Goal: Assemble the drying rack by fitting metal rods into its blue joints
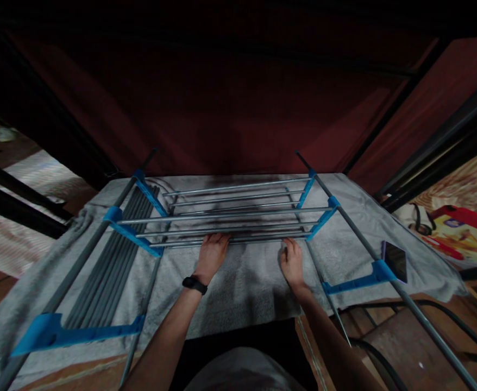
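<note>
A rack of grey tubes with blue plastic brackets lies on its side frames in front of me. My left hand (214, 252), with a black wristband (195, 284), has its fingers curled over the nearest low grey tube (255, 240). My right hand (292, 263) is at the same tube near its right end, fingers bent over it and the thumb partly apart. Close to my right hand, a blue bracket (323, 218) joins the cross tubes to the right side pole (355, 231). Another blue bracket (130, 236) does so on the left.
Several loose grey tubes (112, 260) lie side by side at the left on a grey blanket (242, 293). A phone (395, 262) rests on the blanket at the right. Beyond are a red and yellow package (466, 233), a chair (409, 336) and a dark red panel (230, 119) behind the rack.
</note>
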The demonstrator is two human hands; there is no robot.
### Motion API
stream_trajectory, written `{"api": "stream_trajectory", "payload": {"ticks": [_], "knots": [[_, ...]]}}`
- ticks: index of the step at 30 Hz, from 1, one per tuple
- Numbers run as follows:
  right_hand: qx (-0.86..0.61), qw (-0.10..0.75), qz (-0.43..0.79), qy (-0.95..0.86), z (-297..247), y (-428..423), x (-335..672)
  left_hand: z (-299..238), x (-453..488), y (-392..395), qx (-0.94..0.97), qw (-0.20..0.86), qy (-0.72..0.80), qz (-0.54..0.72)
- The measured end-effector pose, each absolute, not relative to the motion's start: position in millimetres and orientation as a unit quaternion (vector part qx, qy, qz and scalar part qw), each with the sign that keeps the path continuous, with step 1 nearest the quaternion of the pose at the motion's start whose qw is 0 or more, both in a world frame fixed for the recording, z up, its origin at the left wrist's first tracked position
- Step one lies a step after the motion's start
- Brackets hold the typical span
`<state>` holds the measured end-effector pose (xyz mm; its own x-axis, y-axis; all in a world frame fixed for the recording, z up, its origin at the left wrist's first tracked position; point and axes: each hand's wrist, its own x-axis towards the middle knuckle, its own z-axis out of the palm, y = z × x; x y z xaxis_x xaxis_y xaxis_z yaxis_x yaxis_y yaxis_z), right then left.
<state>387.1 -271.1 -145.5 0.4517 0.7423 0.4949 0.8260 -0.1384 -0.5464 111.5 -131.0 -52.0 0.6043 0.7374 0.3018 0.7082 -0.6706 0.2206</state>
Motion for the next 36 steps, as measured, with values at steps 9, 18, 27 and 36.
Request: {"api": "stream_trajectory", "payload": {"ticks": [9,18,27,36], "knots": [[-0.699,0.121,0.005,-0.705,-124,-210,366,-48,110,-139,0.886,0.052,0.409,0.212],[-0.667,0.161,0.069,-0.724,-125,-199,375,-56,97,-142,0.897,0.033,0.383,0.22],[-0.653,0.282,0.114,-0.693,-133,-195,376,-69,45,-174,0.781,0.064,0.508,0.356],[-0.648,0.248,0.051,-0.719,-137,-193,376,-92,-40,-149,0.586,0.087,0.769,0.24]]}}
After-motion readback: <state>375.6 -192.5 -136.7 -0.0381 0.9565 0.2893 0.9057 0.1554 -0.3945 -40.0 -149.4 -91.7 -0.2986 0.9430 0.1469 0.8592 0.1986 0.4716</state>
